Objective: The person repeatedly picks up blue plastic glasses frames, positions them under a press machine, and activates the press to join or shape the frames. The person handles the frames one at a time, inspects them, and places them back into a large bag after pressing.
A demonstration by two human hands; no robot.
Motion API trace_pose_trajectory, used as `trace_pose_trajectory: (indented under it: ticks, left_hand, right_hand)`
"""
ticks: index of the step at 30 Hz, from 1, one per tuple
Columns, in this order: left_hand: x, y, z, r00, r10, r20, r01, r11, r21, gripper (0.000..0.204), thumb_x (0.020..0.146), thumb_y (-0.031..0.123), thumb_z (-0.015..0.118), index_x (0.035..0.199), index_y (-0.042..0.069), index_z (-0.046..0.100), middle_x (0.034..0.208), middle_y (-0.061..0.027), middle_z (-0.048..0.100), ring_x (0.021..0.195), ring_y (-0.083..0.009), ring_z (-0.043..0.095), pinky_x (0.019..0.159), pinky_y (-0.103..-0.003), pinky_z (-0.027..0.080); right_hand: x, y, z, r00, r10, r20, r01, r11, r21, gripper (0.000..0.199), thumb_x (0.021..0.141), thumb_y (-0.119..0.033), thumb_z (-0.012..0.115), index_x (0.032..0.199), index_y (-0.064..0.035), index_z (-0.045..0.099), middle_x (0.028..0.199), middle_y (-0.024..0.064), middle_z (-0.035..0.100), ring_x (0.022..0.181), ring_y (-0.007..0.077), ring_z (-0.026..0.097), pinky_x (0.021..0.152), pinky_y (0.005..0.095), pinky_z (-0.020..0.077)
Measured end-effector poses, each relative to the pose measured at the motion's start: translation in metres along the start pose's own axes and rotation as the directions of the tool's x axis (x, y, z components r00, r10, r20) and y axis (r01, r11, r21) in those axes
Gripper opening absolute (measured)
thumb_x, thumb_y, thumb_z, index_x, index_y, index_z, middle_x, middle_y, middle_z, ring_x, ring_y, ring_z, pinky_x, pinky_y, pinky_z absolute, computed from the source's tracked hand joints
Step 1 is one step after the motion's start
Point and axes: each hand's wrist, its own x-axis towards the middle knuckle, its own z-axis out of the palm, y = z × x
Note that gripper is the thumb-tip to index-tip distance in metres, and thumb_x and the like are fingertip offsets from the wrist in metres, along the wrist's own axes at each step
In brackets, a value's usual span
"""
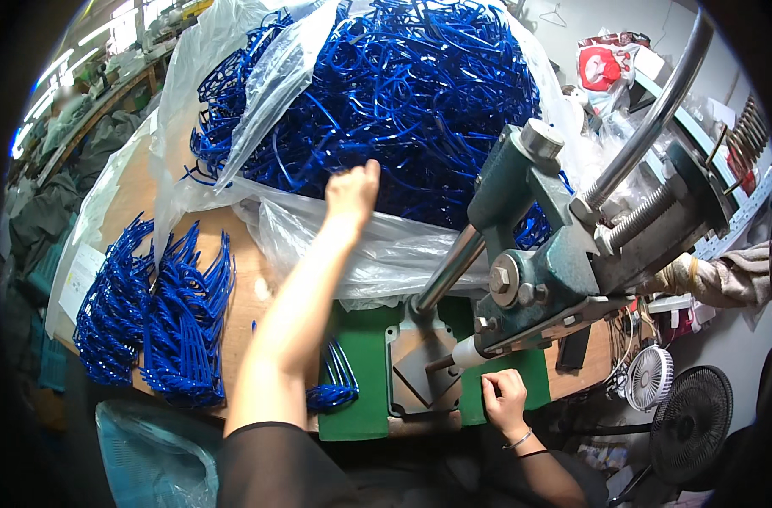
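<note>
A large heap of glossy blue straps (403, 102) lies in a clear plastic bag (276, 93) at the back of the table. My left hand (352, 193) reaches to the front of this heap with its fingers closed. Blue strands blur beside the fingertips, and what they grip cannot be made out. At the front, my right hand (506, 398) is curled beside the green hand press (521, 254), just right of its square metal base (424, 368). Thumb and fingers come together there; anything between them is hidden. Several straps (335, 381) lie left of the base.
Bundled blue straps (166, 322) are stacked at the table's left. A green mat (356, 326) lies under the press. The press's steel lever (653, 110) rises at right. A phone (572, 350), a white fan (649, 378) and a black fan (691, 423) are on the right; a blue plastic-lined container (153, 457) is lower left.
</note>
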Motion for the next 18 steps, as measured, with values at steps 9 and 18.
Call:
trace_pose_trajectory:
  ticks: [9, 18]
  left_hand:
    - [-0.073, -0.041, -0.088, 0.983, 0.133, 0.125, 0.041, 0.505, -0.862, 0.013, 0.093, 0.015, 0.05, 0.093, 0.003, 0.055, 0.069, -0.0082, 0.06, 0.061, -0.0158, 0.059, 0.055, -0.028, 0.043]
    - [-0.152, 0.054, -0.201, 0.848, -0.188, 0.496, 0.431, -0.301, -0.851, 0.028, 0.09, 0.011, 0.054, 0.111, -0.001, 0.039, 0.089, -0.015, 0.064, 0.059, -0.0119, 0.056, 0.059, -0.024, 0.047]
  right_hand:
    - [-0.001, 0.003, -0.002, 0.999, 0.015, 0.036, -0.016, 1.0, 0.011, 0.003, 0.074, -0.003, 0.064, 0.076, -0.0037, 0.061, 0.071, 0.0094, 0.057, 0.066, 0.0263, 0.054, 0.059, 0.0342, 0.0441]
    - [0.026, 0.019, -0.008, 0.979, -0.022, 0.201, 0.085, 0.946, -0.312, 0.037, 0.08, -0.013, 0.061, 0.113, 0.0002, 0.053, 0.111, 0.0137, 0.053, 0.095, 0.0301, 0.055, 0.08, 0.035, 0.0474]
